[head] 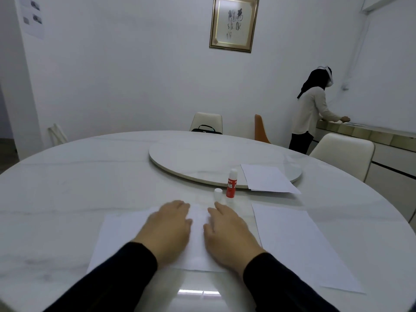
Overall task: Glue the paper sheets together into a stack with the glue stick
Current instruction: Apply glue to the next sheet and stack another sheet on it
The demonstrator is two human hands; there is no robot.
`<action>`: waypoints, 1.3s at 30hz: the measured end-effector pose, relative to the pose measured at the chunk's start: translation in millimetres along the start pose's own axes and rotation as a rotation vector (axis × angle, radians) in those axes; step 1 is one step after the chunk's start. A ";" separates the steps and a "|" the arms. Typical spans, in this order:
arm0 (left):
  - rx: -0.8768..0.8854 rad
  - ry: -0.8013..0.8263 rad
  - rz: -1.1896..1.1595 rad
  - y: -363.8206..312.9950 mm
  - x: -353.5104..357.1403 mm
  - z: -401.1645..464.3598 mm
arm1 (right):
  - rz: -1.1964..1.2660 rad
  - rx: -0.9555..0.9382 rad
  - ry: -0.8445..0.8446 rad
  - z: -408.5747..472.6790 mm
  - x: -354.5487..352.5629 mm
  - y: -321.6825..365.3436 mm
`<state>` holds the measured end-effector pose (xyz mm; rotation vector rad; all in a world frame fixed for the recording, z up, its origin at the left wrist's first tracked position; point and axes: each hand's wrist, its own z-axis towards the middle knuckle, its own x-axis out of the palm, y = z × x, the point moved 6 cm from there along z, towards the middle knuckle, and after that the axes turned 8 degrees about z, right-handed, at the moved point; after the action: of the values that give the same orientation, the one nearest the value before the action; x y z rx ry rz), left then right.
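A white paper sheet (117, 235) lies on the round table in front of me. My left hand (167, 228) and my right hand (227, 235) both rest flat on it, palms down, fingers spread, holding nothing. Just beyond my right fingertips stands the red glue stick (231, 183), upright and uncapped, with its white cap (218, 194) beside it on the left. A second sheet (299, 246) lies to the right of my hands. Another white sheet (267, 179) sits farther back, partly on the turntable.
The white marble table (67, 183) carries a round turntable (191, 158) at its middle. Chairs stand at the far side, one with a dark bag (206, 129). A person (313, 111) stands at a counter at the back right, facing away.
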<state>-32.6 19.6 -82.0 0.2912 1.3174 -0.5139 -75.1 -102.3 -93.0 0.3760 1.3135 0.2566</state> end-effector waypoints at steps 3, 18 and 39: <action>0.012 0.105 0.045 -1.1 27.3 -1.8 | -0.069 0.043 0.124 -0.3 21.8 -8.7; -0.055 0.190 0.020 16.7 32.2 -5.9 | -0.040 0.163 0.142 -7.9 16.7 -28.1; -0.231 0.189 0.039 32.5 33.9 -11.2 | -0.014 0.227 -0.013 -16.1 -2.1 -31.7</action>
<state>-19.8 46.2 -120.2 0.1764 1.5368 -0.3023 -92.1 -130.0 -107.4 0.5590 1.3352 0.0934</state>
